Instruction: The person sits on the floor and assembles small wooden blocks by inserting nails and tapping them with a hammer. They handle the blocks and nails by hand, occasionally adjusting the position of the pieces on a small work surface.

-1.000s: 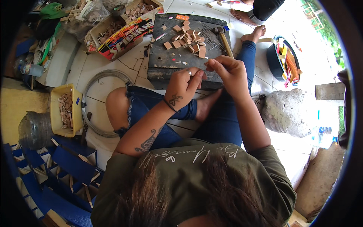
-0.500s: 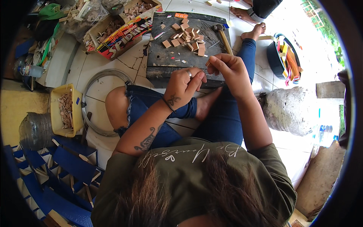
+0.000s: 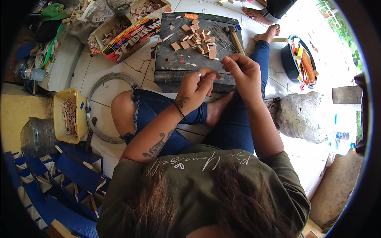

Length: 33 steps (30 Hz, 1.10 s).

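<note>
Fingers of both hands meet just above the near edge of the dark, worn wooden work board [image 3: 186, 63]. The left hand [image 3: 197, 88], a ring on one finger, and the right hand [image 3: 243, 71] pinch toward each other around something too small to identify; whether they grip a piece or only touch cannot be told.

Change noted: against the views of a second and half a second ago, both hands sit in nearly the same place, the fingertips drawn slightly closer. The fine handling at the board edge appears to be continuing, not concluded.

Count, outward:
- one pile of small tan wooden blocks [image 3: 197, 39] on the board, more than a dozen;
- one wooden-handled hammer [image 3: 234, 36], far right of the board;
- one coil of grey wire [image 3: 95, 85] on the tiled floor, left;
- one yellow plastic tub [image 3: 59, 127] of wood slivers, further left;
- one dark round basket of coloured strips [image 3: 297, 59], right.
</note>
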Tool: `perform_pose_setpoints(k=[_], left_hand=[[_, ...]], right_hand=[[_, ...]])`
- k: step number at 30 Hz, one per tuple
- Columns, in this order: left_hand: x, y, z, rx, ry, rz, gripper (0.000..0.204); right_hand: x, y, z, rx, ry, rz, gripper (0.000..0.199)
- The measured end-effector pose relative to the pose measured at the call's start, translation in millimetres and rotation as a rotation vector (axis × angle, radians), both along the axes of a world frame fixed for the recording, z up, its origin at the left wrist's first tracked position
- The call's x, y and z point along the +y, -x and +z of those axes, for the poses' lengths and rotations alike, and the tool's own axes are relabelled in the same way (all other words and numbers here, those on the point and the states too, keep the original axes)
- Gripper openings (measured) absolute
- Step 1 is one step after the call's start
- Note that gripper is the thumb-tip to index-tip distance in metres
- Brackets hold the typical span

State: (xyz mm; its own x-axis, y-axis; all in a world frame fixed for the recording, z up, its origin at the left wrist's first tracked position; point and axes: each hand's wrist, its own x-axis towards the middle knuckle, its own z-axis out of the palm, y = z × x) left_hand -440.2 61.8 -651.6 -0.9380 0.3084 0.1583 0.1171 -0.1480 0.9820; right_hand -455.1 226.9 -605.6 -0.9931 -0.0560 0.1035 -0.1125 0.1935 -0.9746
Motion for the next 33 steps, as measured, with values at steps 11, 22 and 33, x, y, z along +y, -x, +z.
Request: perform_pose_setpoints(k=[11,22,33], left_hand=[[3.6,-7.2,5.0,0.226,0.312,0.105,0.023],[-8.5,0.4,6.1,-0.264,-0.187,-0.295,0.030],[-3.8,-7.6,12.7,0.157,0.262,0.116,0.018]], right_hand=[[-1.3,0.2,-9.6,0.104,-0.176,-0.091,0.016],[4.1,-2.7,-5.2,0.060,0.132,0.111,0.012],[0.6,-9.1,-0.6,0.034,0.035,0.089,0.013]])
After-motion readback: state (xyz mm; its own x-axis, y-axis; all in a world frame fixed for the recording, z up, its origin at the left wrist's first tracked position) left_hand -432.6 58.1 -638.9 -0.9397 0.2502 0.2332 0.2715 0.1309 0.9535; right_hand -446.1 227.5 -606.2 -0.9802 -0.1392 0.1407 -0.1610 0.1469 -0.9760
